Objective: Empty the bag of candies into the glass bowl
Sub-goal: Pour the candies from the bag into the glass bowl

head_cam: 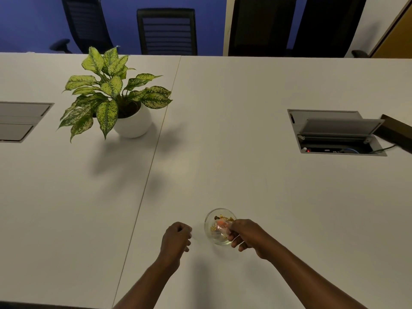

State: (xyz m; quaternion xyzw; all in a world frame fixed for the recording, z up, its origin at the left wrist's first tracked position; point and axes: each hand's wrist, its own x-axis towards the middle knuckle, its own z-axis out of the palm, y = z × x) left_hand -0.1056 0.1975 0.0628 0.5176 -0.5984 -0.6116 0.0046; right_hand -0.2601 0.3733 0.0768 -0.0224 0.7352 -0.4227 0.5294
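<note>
A small clear glass bowl (209, 216) stands on the white table near its front edge, with gold-wrapped candies (225, 218) in it. My right hand (245, 234) is at the bowl's right rim and pinches a clear plastic candy bag (219, 227) that hangs over the bowl, an orange candy showing through it. My left hand (177, 238) rests just left of the bowl with its fingers curled in; nothing shows in it.
A potted plant in a white pot (133, 123) stands far left of centre. An open cable hatch (336, 133) is sunk in the table at the right, a shut one (20, 121) at the left. Black chairs (167, 32) line the far side.
</note>
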